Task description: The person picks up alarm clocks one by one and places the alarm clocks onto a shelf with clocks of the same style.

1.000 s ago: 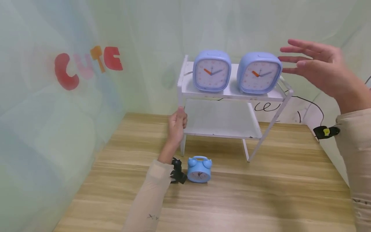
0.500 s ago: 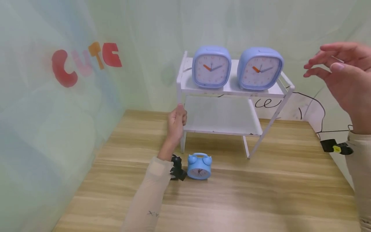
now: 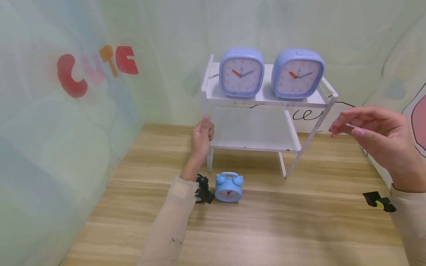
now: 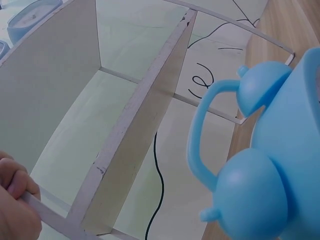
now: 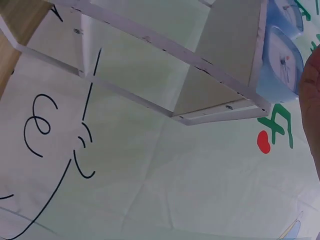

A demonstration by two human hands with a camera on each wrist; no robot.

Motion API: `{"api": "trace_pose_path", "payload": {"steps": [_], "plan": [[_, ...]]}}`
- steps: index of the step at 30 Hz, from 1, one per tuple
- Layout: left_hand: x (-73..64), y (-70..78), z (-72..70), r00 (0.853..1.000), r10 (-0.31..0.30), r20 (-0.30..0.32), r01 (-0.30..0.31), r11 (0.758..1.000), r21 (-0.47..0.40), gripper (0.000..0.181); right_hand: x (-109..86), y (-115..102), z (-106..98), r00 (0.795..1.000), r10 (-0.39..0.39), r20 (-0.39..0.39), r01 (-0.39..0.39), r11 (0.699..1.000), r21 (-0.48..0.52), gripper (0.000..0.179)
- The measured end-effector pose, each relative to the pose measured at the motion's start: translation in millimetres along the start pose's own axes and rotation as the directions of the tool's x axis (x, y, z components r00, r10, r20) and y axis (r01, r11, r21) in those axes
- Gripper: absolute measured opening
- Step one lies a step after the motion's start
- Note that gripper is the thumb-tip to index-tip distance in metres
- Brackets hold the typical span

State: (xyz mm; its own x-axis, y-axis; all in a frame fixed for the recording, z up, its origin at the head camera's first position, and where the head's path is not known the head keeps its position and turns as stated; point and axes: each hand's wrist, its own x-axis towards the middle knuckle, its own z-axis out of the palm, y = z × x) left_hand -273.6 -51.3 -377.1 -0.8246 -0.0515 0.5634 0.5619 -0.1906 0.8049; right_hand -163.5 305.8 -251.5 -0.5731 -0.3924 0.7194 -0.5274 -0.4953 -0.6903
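In the head view my left hand (image 3: 201, 138) grips the left front leg of a small white two-tier shelf (image 3: 254, 129), thumb uppermost. The left wrist view shows its curled fingers (image 4: 17, 185) round the white bar. Two lilac-blue square alarm clocks, the left one (image 3: 242, 77) upright and the right one (image 3: 297, 74) turned slightly, stand side by side on the top tier. My right hand (image 3: 386, 138) is in the air to the right of the shelf, fingers loosely bent, holding nothing. Only an edge of that hand shows in the right wrist view.
A light-blue twin-bell alarm clock (image 3: 228, 188) stands on the wooden tabletop (image 3: 283, 229) in front of the shelf, close to my left wrist's black camera mount (image 3: 203, 190). Behind is a pale curtain-like backdrop (image 3: 173, 66); coloured letters (image 3: 71, 75) mark the left side.
My right hand has drawn away from the right lilac-blue clock, first rightward, then down beside the shelf. My left hand keeps its grip. The head view has tilted slightly.
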Motion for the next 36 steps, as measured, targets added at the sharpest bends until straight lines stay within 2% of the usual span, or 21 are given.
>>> {"api": "trace_pose_path", "payload": {"steps": [6,9,13,16,20,25,31,33,36], "plan": [[-0.6,3.3,-3.3,0.999,-0.029,0.015,0.028,0.999,0.023,0.047,-35.1,13,-1,0.997,0.073,-0.005,-0.073,0.988,-0.139,0.031],[-0.8,3.7,-4.1,0.999,-0.032,0.02,0.032,0.999,0.025,0.047,-49.7,23,-2,0.995,0.099,0.009,-0.097,0.984,-0.152,0.032],[-2.3,4.3,-4.7,1.0,-0.019,0.022,0.018,0.999,0.026,0.048,-68.0,38,0,0.986,0.166,0.024,-0.157,0.963,-0.218,0.037],[-3.6,4.1,-5.6,1.0,-0.004,0.022,0.004,1.0,0.023,0.047,-81.6,51,4,0.971,0.235,0.036,-0.217,0.938,-0.27,0.041],[-4.3,4.4,-6.8,1.0,0.009,0.023,-0.009,1.0,0.014,0.047,-96.2,70,13,0.946,0.323,0.028,-0.302,0.908,-0.291,0.043],[-4.4,4.0,-8.2,0.999,0.028,0.026,-0.028,1.0,0.0,0.049,-110.1,96,25,0.921,0.387,0.047,-0.364,0.897,-0.253,0.039],[-5.7,3.2,-9.1,0.998,0.054,0.04,-0.054,0.999,-0.001,0.058,-124.9,121,34,0.87,0.493,-0.019,-0.48,0.838,-0.258,0.033],[-6.0,3.5,-8.7,0.998,0.051,0.042,-0.051,0.999,-0.004,0.058,-129.1,128,36,0.866,0.5,-0.033,-0.49,0.832,-0.258,0.032],[-6.5,4.6,-8.0,0.998,0.043,0.039,-0.042,0.999,-0.007,0.053,-133.9,138,38,0.876,0.481,-0.037,-0.472,0.84,-0.268,0.032]]}}
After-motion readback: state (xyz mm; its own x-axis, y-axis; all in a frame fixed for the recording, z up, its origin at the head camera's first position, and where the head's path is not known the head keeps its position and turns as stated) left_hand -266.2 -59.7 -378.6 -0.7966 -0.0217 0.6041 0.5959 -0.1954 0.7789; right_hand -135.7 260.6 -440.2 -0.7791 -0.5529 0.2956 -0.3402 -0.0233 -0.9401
